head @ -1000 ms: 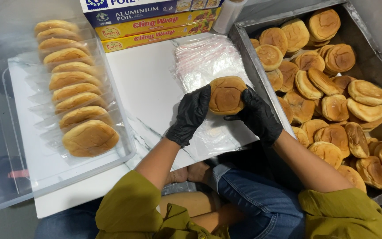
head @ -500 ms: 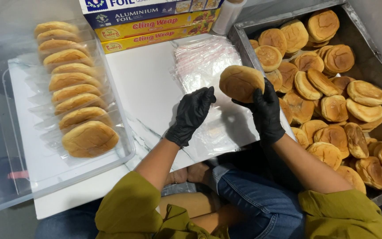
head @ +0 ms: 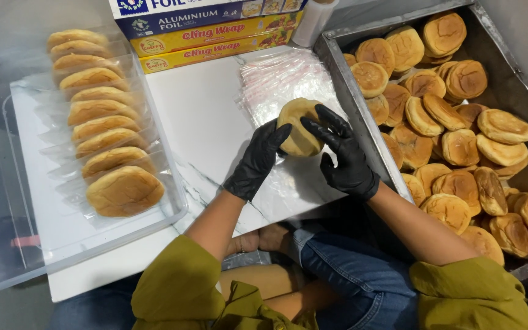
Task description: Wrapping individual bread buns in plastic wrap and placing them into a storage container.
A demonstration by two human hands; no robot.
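Observation:
Both my hands wear black gloves and hold one round golden bun (head: 297,125) between them, tilted on edge above the white board (head: 203,128). My left hand (head: 258,160) presses its fingertips on the bun's left side. My right hand (head: 340,153) wraps over its right side. A stack of clear plastic bags (head: 279,76) lies on the board just beyond the bun, and one loose clear bag (head: 288,189) lies under my hands.
A metal tray (head: 362,116) at the right is piled with several bare buns (head: 459,146). A clear plastic tub (head: 172,201) at the left holds a row of bagged buns (head: 102,137). Boxes of foil and cling wrap (head: 215,30) and a film roll (head: 313,21) stand at the back.
My right hand lifted the bun off the bags alone, then brought it back down. My left hand left the bag and now touches the bun again, which is tilted on edge.

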